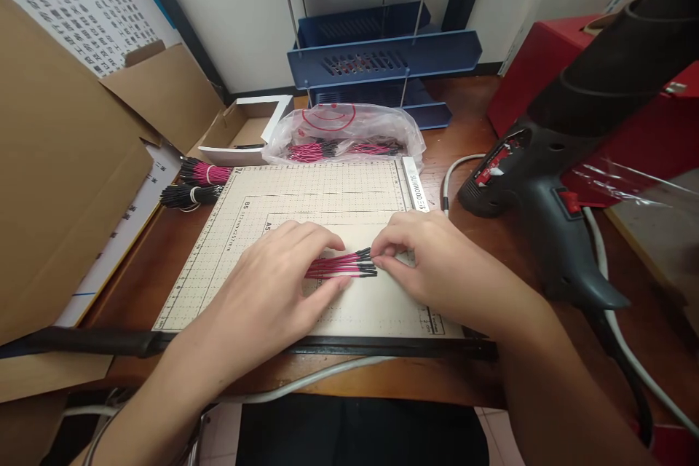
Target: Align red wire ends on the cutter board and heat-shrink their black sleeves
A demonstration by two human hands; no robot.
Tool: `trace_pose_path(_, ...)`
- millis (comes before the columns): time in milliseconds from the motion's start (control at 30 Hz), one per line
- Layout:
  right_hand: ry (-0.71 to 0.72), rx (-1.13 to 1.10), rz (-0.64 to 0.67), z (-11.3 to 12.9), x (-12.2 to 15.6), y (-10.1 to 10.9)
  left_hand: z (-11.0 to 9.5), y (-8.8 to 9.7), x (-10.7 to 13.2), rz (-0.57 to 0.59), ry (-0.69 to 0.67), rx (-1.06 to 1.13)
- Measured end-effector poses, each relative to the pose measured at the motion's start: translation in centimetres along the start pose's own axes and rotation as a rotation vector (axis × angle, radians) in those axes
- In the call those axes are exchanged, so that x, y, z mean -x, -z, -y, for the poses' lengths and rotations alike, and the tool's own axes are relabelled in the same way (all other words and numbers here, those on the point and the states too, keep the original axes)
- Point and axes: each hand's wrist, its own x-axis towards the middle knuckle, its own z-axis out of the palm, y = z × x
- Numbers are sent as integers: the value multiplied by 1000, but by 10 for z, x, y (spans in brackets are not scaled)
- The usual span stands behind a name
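Pink wires (339,266): a small bundle lying on the gridded cutting board (328,189), near its middle; long axis runs left to right, black tips pointing right.
Left hand (284,280): flat on the bundle's left part, fingers straight and side by side.
Right hand (431,258): fingers clamped on the black tips.
Heat gun (546,189): on the table (470,138), right of the board.
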Motion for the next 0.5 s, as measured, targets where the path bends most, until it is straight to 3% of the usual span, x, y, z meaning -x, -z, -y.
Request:
trace_pose_path(233,-26,-7,21,4,0,0,-1,-10,3,-101,-20,41)
trace_pose_path(500,16,-179,-165,10,6,14,-16,-14,0,-316,-18,49)
